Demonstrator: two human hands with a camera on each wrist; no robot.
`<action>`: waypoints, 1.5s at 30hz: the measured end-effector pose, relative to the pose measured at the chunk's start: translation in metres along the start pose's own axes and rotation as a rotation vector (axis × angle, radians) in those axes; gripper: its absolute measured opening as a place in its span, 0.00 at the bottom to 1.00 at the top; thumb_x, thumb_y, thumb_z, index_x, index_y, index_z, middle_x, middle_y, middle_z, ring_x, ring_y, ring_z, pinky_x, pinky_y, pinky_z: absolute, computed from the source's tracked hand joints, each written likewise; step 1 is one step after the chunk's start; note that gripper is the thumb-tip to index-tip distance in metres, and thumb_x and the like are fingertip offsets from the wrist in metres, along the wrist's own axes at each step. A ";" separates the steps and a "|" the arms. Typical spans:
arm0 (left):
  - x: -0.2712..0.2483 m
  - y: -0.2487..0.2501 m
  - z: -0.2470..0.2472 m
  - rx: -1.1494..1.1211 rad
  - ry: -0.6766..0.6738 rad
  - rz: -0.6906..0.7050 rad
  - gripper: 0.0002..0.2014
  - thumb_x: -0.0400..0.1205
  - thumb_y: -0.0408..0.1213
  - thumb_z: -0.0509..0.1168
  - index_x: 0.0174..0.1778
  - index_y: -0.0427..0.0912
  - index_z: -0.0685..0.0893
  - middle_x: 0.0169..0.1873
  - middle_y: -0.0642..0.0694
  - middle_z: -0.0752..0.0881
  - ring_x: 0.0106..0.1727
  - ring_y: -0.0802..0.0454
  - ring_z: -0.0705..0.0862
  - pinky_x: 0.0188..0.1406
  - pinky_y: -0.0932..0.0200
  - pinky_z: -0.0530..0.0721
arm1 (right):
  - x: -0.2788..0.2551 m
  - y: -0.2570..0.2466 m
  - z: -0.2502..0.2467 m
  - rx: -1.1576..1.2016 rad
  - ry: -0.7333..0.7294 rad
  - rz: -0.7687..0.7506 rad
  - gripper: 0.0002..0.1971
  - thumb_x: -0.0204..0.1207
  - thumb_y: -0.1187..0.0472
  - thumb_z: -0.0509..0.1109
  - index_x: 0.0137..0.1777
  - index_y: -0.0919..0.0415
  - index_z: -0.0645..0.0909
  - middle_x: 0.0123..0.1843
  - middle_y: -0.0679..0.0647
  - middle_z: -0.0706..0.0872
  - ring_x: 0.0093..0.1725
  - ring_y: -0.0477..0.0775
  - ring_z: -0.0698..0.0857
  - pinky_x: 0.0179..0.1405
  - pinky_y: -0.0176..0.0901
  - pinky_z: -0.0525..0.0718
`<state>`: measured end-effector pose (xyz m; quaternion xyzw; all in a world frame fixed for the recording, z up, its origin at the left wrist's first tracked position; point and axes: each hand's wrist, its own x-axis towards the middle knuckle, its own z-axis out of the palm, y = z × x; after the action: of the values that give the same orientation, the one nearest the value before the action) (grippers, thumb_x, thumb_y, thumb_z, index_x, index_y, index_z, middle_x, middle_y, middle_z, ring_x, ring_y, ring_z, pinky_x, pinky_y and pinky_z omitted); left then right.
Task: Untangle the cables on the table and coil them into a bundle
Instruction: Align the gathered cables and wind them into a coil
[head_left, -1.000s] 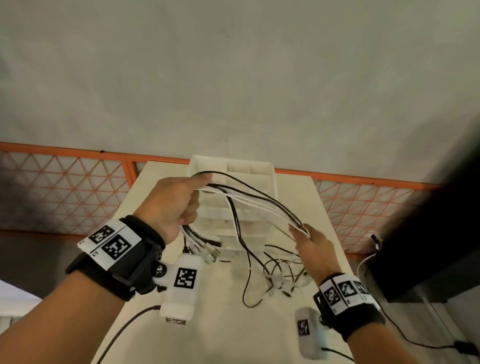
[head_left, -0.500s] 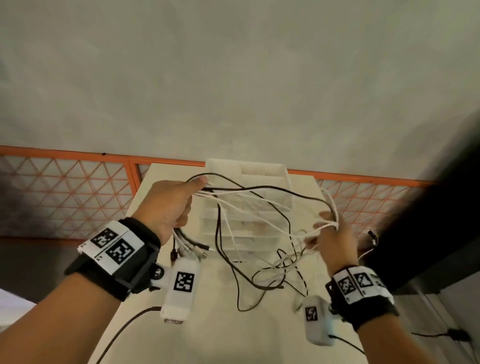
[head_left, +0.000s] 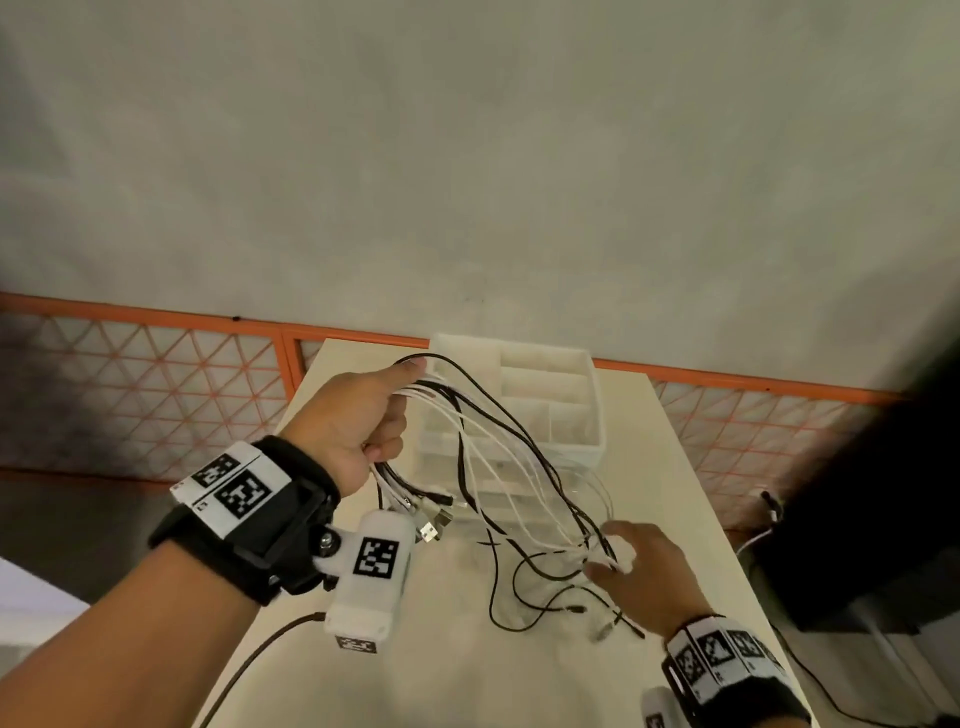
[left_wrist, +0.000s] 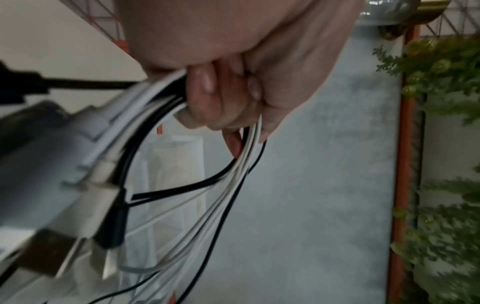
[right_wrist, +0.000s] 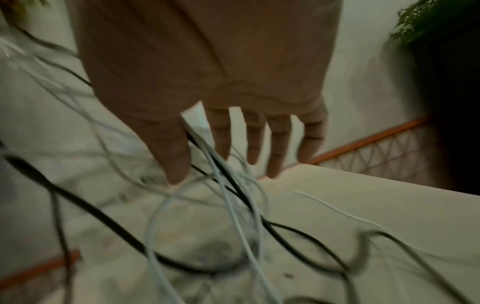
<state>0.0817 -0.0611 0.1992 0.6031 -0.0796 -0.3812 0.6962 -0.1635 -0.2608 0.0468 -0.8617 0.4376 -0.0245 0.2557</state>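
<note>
Your left hand (head_left: 358, 415) grips the cables (head_left: 498, 457) in a closed fist, raised above the table (head_left: 467, 675). Your right hand (head_left: 644, 577), fingers straight and spread, touches the strands hanging toward the table near the organizer (head_left: 597, 447).

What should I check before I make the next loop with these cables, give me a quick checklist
1. Left hand grips the cables firmly: ok.
2. Plug ends gathered below that fist: ok.
3. Right hand has hold of the strands: not ok, fingers spread straight, strands only run between them.
4. Loose tails free of tangles: not ok, they cross on the table.
5. Cables clear of the white organizer: cannot tell.
</note>
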 end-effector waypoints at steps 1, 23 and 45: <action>0.000 -0.002 0.007 0.011 0.003 0.001 0.16 0.82 0.41 0.70 0.32 0.50 0.70 0.15 0.55 0.59 0.14 0.57 0.53 0.13 0.67 0.51 | -0.004 -0.013 -0.011 0.120 0.057 -0.088 0.28 0.70 0.50 0.80 0.70 0.40 0.78 0.69 0.44 0.80 0.59 0.46 0.84 0.59 0.43 0.84; -0.004 -0.050 0.013 0.848 0.090 0.362 0.31 0.86 0.58 0.54 0.33 0.31 0.75 0.20 0.47 0.72 0.22 0.51 0.67 0.27 0.56 0.67 | 0.038 -0.066 -0.065 0.525 0.460 -0.074 0.06 0.71 0.59 0.76 0.35 0.46 0.89 0.31 0.47 0.90 0.38 0.57 0.89 0.40 0.46 0.86; -0.024 -0.049 0.067 0.570 -0.556 0.167 0.37 0.79 0.70 0.51 0.51 0.38 0.89 0.31 0.51 0.89 0.41 0.54 0.89 0.62 0.50 0.79 | -0.003 -0.125 -0.066 0.688 0.260 -0.293 0.13 0.69 0.69 0.78 0.45 0.53 0.80 0.33 0.58 0.89 0.30 0.55 0.88 0.30 0.46 0.83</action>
<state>0.0050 -0.0975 0.1816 0.6372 -0.4161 -0.4344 0.4818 -0.0904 -0.2251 0.1626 -0.7688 0.3050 -0.3148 0.4657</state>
